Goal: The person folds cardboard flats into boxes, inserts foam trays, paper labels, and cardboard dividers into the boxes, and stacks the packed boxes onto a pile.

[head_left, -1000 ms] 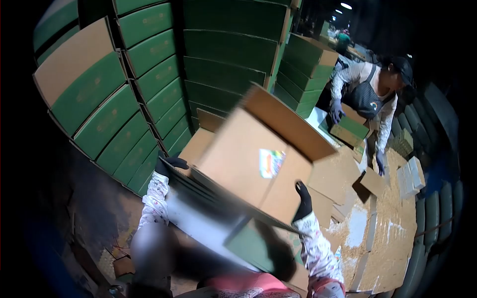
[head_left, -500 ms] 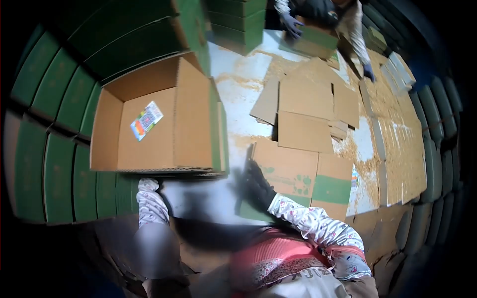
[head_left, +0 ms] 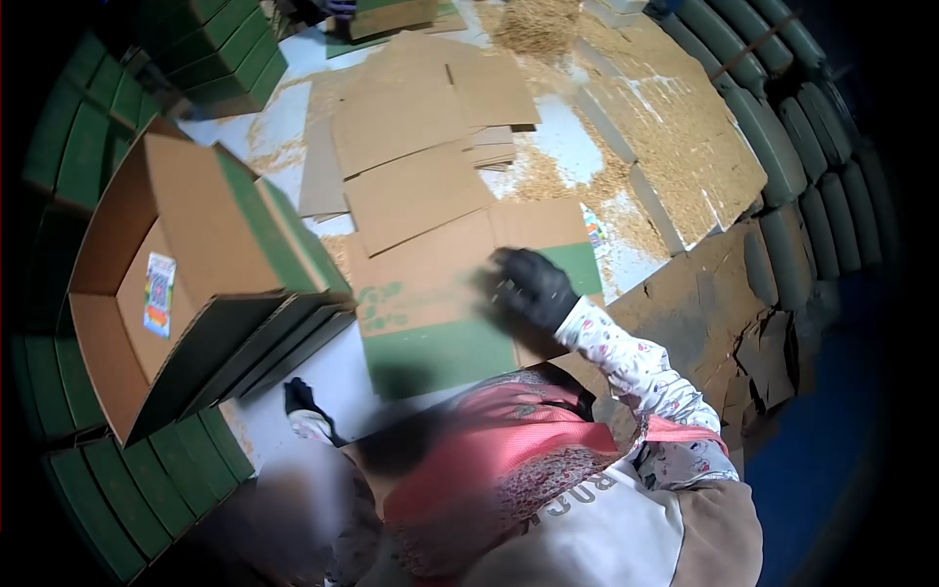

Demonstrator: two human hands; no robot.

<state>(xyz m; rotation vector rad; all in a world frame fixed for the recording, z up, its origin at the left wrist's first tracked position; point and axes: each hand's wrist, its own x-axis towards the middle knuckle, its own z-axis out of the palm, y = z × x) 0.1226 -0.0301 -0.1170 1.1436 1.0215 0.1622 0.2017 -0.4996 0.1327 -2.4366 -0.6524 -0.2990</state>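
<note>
My right hand (head_left: 533, 289), in a black glove, hovers over or rests on a flat folded carton (head_left: 440, 352) with a green band; its edges are blurred and its fingers cannot be made out clearly. On the white tabletop (head_left: 279, 416), my left hand (head_left: 301, 396), also gloved in black, is beside the front of an open box (head_left: 196, 230), and its grip cannot be told. That box sits tilted at the left on nested cartons, with a colourful printed leaflet (head_left: 159, 295) inside.
Loose brown flat cartons (head_left: 421, 201) overlap beyond the folded one. Wood shavings (head_left: 538, 24) cover cardboard at the back right. Green boxes (head_left: 210, 49) are stacked at left, and grey-green rolls (head_left: 768, 147) at right. A co-worker's gloved hand (head_left: 340, 8) shows at the top.
The open box has gone from between my hands to the left side. My right hand has moved over to the folded carton. The view has swung down and to the right.
</note>
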